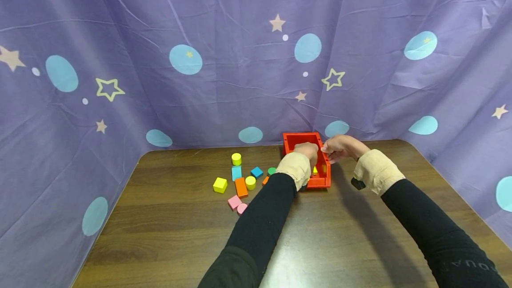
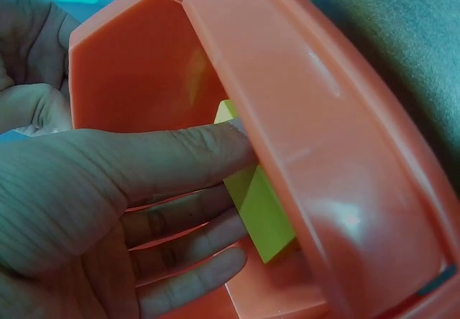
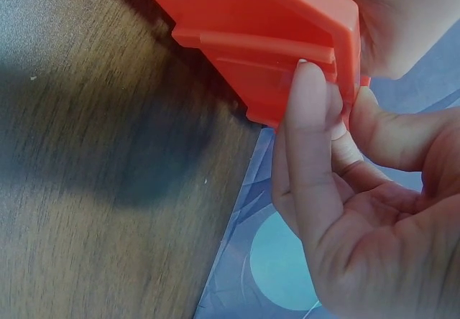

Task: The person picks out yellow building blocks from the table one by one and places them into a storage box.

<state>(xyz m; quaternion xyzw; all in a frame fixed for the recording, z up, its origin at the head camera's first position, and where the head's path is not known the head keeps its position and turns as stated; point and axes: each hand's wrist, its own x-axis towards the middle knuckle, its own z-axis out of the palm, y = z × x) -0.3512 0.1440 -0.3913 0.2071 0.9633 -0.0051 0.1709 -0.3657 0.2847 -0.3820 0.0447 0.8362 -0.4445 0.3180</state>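
Dark sleeves (image 1: pixel 266 230) are stretched over the wooden table (image 1: pixel 160 239). Inside the red box (image 1: pixel 318 183), a yellow block (image 2: pixel 266 225) is pinched by the left hand (image 1: pixel 306 151), with thumb and fingers closed to the block's thickness (whether the index finger bears on it cannot be told). By the right hand (image 1: pixel 342 147), the box's right wall is gripped towards its far end, thumb and fingers drawn nearly together. What matters is set at the left fingertips: the block's long axis is aligned with the adjoining red wall, crosswise to the thumb, while the right hand is placed farther off. Outside, left of the box, an orange block (image 1: pixel 241 187) is left loose.
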